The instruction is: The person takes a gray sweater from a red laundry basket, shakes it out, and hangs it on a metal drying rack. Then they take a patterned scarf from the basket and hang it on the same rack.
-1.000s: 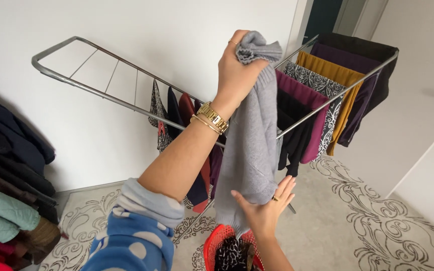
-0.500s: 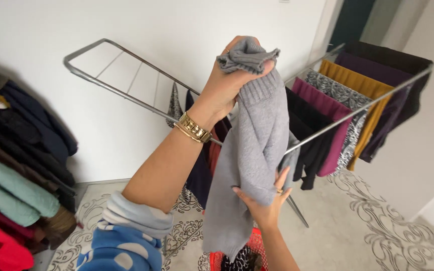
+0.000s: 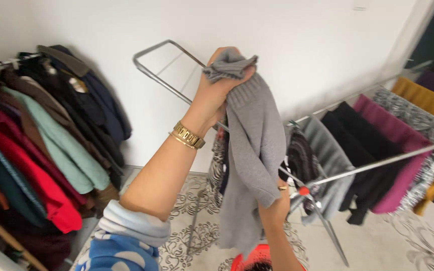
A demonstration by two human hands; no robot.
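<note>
Hanging from the raised left hand (image 3: 216, 95), the grey knit garment (image 3: 252, 155) is staying bunched in its closed fist, while the right hand (image 3: 275, 208) is now gripping a lower fold, closer than before to the drying rack (image 3: 367, 165); the coats (image 3: 51, 145) are filling more of the left.

Left: blue-white sleeve (image 3: 126, 241), gold bracelet (image 3: 188, 135); right: perhaps ring (image 3: 282, 188).
</note>
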